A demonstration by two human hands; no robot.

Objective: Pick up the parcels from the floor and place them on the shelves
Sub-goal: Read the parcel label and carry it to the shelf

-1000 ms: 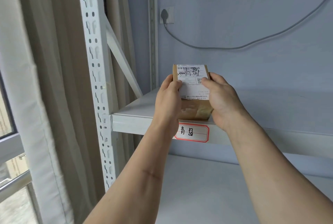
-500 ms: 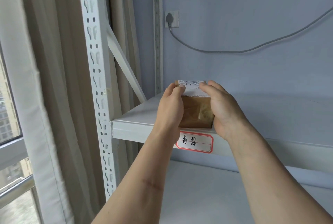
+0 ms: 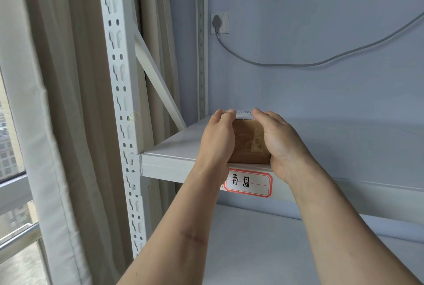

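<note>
A small brown cardboard parcel [image 3: 249,141] with a white shipping label on top rests on the front edge of the upper white shelf [image 3: 174,147]. My left hand [image 3: 216,138] grips its left side and my right hand [image 3: 281,140] grips its right side, fingertips curled over the top edge. The parcel sits just above a red-bordered handwritten tag [image 3: 249,182] on the shelf's front lip. Most of the parcel's sides are hidden by my hands.
A perforated white upright post [image 3: 119,92] with a diagonal brace stands left of the shelf. Beige curtains [image 3: 68,101] and a window lie further left. A wall socket [image 3: 219,23] with a grey cable hangs on the back wall. A lower shelf [image 3: 263,239] lies beneath.
The parcel has tipped from standing with its label facing me to lying flat, and has gone down onto the shelf edge. Both hands stayed on its sides.
</note>
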